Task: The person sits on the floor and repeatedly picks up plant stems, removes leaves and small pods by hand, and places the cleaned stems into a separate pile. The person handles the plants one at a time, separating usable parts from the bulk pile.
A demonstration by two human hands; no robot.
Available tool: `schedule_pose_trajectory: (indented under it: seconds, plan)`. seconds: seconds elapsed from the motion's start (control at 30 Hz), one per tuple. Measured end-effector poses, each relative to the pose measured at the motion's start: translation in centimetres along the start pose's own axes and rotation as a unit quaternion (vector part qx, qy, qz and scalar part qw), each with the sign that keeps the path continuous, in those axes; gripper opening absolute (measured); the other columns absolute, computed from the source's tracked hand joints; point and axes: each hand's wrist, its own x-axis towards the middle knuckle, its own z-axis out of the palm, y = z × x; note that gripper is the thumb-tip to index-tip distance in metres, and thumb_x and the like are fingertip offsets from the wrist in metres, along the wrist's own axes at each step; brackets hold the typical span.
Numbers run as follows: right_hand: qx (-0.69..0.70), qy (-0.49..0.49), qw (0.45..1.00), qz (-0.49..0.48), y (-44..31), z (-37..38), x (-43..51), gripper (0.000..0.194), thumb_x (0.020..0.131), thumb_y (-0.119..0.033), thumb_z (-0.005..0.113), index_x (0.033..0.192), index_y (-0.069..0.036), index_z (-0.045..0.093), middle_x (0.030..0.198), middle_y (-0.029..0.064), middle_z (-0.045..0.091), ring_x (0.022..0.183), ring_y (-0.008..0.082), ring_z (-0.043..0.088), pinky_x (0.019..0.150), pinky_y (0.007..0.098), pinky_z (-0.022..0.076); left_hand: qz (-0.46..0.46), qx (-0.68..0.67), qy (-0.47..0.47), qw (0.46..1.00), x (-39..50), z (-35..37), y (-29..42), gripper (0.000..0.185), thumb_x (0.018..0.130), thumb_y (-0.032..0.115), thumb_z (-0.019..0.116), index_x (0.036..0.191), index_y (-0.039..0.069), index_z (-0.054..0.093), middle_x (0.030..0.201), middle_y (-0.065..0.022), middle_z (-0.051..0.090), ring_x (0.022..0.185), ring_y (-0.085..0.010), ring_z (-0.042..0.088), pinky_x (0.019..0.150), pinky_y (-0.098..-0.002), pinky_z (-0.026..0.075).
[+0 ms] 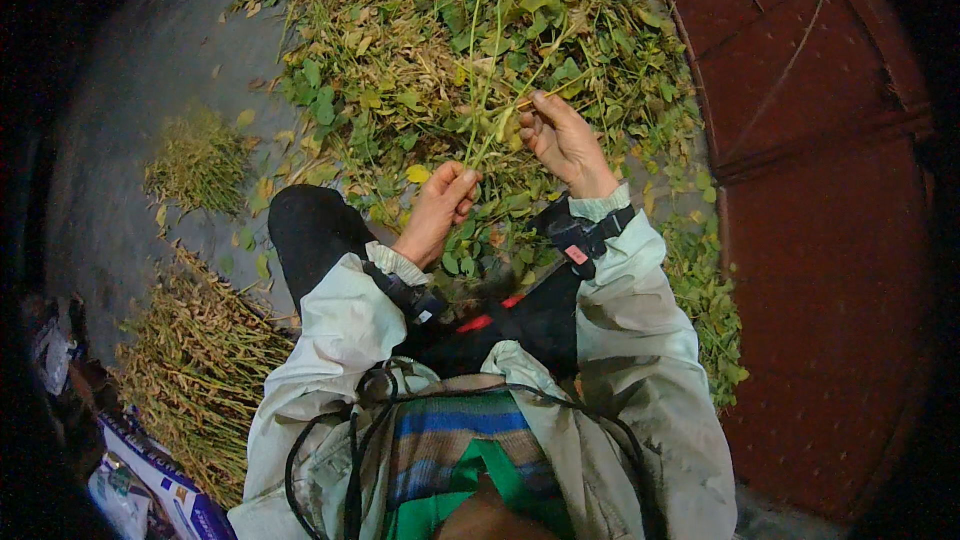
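Observation:
Several long green plant stems [474,60] with leaves at their tips rise from my left hand [441,211], whose thumb and fingers pinch their lower ends. Slightly higher and to the right, my right hand [564,141] has thumb and forefinger closed on a thin yellowish stem [559,90] by a pale pod-like piece [505,120]. Whether that stem joins the ones in my left hand is hard to tell. Beyond both hands spreads a large heap of cut leafy plants [375,52], part green and part dried yellow, with what look like bean pods among them.
On the grey floor [172,45] to the left sits a small green bundle [201,161]. Nearer me lies a bigger pile of dry podded stalks [202,360], beside a printed plastic bag [154,476]. A dark red metal panel [825,300] borders the right side.

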Motion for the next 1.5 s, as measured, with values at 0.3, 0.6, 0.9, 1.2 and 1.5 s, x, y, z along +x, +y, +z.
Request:
schedule_pose_trajectory:
  seconds: [0.3,0.6,0.9,1.2,1.5]
  plan:
    - [-0.377,-0.236,0.875,-0.191,-1.7,-1.0,-2.8,0.033,0.079,-0.003,0.059,0.111,-0.002,0.049,0.109,0.0101,0.05,0.099,0.0183,0.051,0.08,0.0313,0.0478,0.08,0.251,-0.026,0.964,1.2,-1.5,-0.9,0.02,0.086,0.025,0.055,0.079,0.007,0.051,0.065,0.0032,0.042,0.058,-0.0061,0.039,0.051,-0.0216,0.034]
    - [-0.369,0.0,0.929,0.01,-2.8,0.1,-4.8,0.019,0.087,-0.026,0.052,0.085,-0.007,0.052,0.062,-0.0003,0.044,0.052,0.0096,0.043,0.044,0.0213,0.0358,0.085,0.133,-0.109,0.981,0.7,-1.6,-0.9,0.022,0.086,0.028,0.055,0.08,0.008,0.05,0.064,0.0052,0.043,0.058,-0.0044,0.041,0.05,-0.0221,0.036]
    - [-0.299,-0.022,0.95,0.09,-2.2,-7.6,-3.2,0.062,0.076,-0.015,0.057,0.13,0.0,0.032,0.127,0.0091,0.039,0.109,0.0207,0.043,0.09,0.0306,0.0355,0.078,0.123,-0.151,0.978,0.4,-1.1,-0.6,0.024,0.087,0.031,0.054,0.082,0.008,0.05,0.064,0.0052,0.044,0.056,-0.0037,0.042,0.05,-0.0208,0.036]
    - [-0.15,0.151,0.972,0.103,-2.0,-4.3,-4.9,0.011,0.083,-0.015,0.054,0.092,-0.009,0.055,0.065,-0.003,0.05,0.048,0.0056,0.041,0.046,0.0205,0.0352,0.01,0.063,-0.16,0.985,0.0,-0.3,-0.2,0.023,0.086,0.032,0.054,0.085,0.009,0.052,0.066,0.0048,0.048,0.054,-0.0028,0.042,0.046,-0.0175,0.035]
    - [-0.573,0.224,0.759,-0.216,-15.0,-22.0,-5.5,0.037,0.091,-0.024,0.041,0.119,0.001,0.044,0.106,0.0115,0.054,0.091,0.0197,0.053,0.076,0.0255,0.0434,-0.025,0.081,-0.096,0.992,-0.1,-1.5,0.7,0.024,0.088,0.029,0.05,0.088,0.006,0.057,0.067,0.0034,0.047,0.053,-0.0031,0.038,0.045,-0.0168,0.03]
